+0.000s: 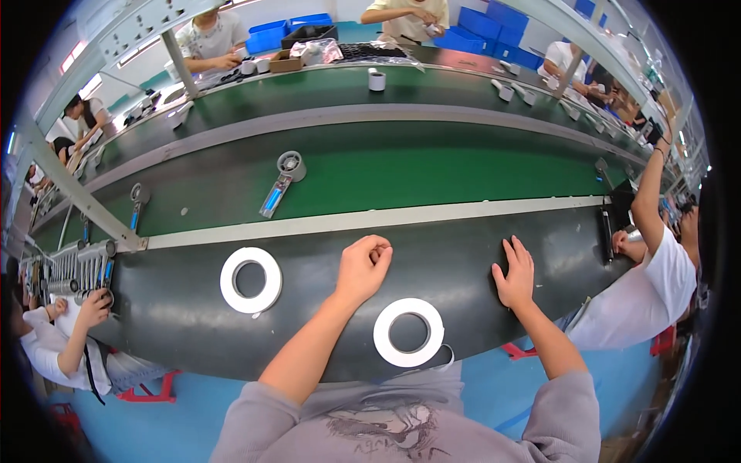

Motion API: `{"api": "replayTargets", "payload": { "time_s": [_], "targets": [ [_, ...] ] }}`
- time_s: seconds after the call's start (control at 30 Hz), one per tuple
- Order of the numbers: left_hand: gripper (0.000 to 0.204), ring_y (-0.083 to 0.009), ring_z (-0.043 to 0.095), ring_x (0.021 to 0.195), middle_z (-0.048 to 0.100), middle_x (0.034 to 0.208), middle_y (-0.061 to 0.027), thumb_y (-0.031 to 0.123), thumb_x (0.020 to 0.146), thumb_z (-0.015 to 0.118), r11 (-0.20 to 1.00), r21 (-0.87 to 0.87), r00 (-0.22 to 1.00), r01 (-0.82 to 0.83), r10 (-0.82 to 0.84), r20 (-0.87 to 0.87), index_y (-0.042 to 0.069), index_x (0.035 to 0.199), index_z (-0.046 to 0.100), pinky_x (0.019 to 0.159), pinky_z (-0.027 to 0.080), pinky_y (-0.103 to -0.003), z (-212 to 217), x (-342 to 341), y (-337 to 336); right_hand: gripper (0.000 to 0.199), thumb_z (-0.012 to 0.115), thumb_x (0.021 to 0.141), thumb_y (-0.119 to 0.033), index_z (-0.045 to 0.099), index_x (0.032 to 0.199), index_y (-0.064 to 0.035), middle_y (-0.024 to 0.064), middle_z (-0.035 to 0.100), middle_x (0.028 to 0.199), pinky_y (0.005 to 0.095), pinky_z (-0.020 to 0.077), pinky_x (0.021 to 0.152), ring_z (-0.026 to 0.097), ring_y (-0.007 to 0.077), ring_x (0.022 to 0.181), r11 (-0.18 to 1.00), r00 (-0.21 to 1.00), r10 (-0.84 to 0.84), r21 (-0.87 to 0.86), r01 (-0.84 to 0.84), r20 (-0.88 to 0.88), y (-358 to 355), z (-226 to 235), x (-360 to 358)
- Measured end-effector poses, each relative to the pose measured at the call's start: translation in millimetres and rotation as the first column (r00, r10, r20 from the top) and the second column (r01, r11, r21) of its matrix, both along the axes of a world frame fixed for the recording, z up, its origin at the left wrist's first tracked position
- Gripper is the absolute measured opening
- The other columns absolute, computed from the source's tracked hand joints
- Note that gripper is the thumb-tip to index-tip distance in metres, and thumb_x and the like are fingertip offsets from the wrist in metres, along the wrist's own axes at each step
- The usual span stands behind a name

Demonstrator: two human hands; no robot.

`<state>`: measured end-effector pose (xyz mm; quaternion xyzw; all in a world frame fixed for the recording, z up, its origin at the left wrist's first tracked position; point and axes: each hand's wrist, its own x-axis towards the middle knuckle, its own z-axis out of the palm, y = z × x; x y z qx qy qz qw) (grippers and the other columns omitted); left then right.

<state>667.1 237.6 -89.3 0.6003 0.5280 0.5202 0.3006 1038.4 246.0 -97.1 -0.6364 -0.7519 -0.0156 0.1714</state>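
Observation:
My left hand (364, 266) rests on the dark work surface (324, 309) with its fingers curled in, and nothing shows in it. Further right, my right hand (515, 276) lies open, fingers stretched out and holding nothing. Between my forearms, close to the near edge, is a roll of white tape (388, 353) with a short loose end at its right side. Another white tape roll (231, 279) lies flat to the left of my left hand. Neither hand touches a roll.
Beyond a pale rail (370, 221), a green conveyor belt (432, 166) carries a grey handheld fan body (290, 167) with a blue part in its handle. Several similar bodies (81, 266) stand grouped at left near a co-worker's hand (94, 310). Another co-worker (641, 301) sits at right.

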Motion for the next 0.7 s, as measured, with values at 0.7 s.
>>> {"api": "replayTargets", "payload": {
  "time_s": [0.7],
  "targets": [
    [0.009,-0.0109,0.058,0.066,0.066,0.074,-0.0064,0.007,0.091,0.069,1.000,0.012,0.998,-0.017,0.017,-0.055,-0.002,0.093,0.070,0.063,0.048,-0.028,-4,-3,5,0.065,0.067,0.088,-0.036,0.055,0.143,-0.0037,0.0222,0.047,0.153,0.0514,0.0314,0.120,0.044,0.0382,0.142,0.995,1.000,0.012,0.098,-0.011,-0.012,6,-7,-4]
  ]
}}
